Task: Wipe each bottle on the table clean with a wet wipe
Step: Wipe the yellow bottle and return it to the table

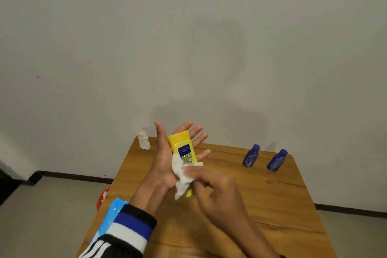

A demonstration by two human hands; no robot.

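On table (278, 199): two blue bottles (250, 156), one white bottle (143, 140).

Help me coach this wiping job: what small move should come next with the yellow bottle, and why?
Probably draw the wet wipe up along the yellow bottle toward its far end. The right hand pinches the wipe against the bottle's near end, while the bottle lies on the open left hand, its upper part and label not covered by the wipe.
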